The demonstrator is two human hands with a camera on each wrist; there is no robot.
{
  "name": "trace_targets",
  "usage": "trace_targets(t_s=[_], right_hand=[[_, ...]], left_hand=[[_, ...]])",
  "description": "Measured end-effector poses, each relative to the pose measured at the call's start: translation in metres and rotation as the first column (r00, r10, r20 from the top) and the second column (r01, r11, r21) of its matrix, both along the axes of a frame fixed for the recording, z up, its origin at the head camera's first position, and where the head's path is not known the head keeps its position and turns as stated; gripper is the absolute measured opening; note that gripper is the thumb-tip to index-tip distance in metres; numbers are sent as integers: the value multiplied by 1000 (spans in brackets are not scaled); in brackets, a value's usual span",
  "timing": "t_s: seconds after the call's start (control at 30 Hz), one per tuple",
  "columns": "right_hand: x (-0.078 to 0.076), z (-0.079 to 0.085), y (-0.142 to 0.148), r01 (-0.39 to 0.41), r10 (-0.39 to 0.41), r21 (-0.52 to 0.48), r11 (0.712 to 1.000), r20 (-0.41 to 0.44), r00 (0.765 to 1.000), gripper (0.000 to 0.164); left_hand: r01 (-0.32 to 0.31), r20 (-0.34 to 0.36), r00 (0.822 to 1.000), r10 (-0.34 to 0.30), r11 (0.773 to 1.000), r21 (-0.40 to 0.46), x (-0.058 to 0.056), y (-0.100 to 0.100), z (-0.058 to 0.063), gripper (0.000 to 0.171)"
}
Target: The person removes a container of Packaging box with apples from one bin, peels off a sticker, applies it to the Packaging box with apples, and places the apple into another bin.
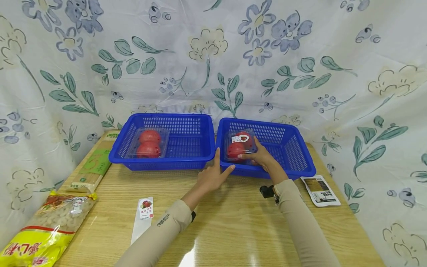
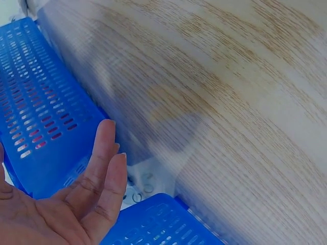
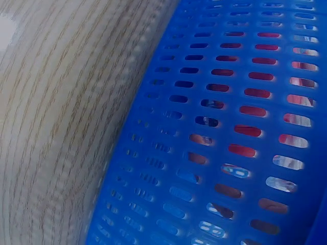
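Note:
In the head view, my right hand point(image 1: 262, 155) reaches into the right blue plastic basket point(image 1: 301, 152). Its thumb and fingers grip the right side of a clear plastic fruit box point(image 1: 241, 138) with red round fruits inside and a printed fruit sticker on its lid. My left hand point(image 1: 213, 177) is at that basket's front left corner, fingers extended. In the left wrist view the left hand point(image 2: 76, 204) has its fingers beside a blue basket wall point(image 2: 41, 102); whether it touches cannot be told. In the right wrist view, the basket's slotted side point(image 3: 204, 127) hides most of the right hand.
Left of it stands another blue basket point(image 1: 190, 148) holding a similar fruit box point(image 1: 150, 142). A noodle pack point(image 1: 91, 167) and a yellow food bag point(image 1: 50, 230) lie at the left. A sticker strip point(image 1: 145, 209) lies in front; a white pouch point(image 1: 321, 191) is at the right.

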State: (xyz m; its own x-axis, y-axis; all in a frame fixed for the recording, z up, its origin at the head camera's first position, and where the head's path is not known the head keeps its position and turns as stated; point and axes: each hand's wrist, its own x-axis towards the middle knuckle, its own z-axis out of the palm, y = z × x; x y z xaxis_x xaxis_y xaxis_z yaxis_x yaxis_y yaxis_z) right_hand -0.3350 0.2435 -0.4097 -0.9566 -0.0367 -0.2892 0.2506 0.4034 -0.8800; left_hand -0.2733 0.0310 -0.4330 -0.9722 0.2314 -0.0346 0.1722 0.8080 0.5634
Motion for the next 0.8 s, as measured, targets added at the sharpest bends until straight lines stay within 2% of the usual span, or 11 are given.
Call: trace_targets(t_s=[0.17, 0.43, 0.63, 0.8], right_hand=[[0, -1, 1, 3, -3, 16, 1000, 27, 1000, 116], [-1, 1, 0, 27, -36, 96, 995, 95, 995, 113], [0, 2, 0, 31, -37, 74, 997, 90, 995, 114], [1, 7, 3, 12, -19, 107, 994, 61, 998, 112]], left_hand=[[3, 10, 1000, -3, 1000, 3, 1, 0, 1, 93], [12, 19, 1000, -12, 1000, 13, 1, -1, -1, 94], [6, 14, 1000, -6, 1000, 14, 0, -1, 0, 94], [8, -4, 1000, -8, 1000, 25, 1, -5, 4, 92]])
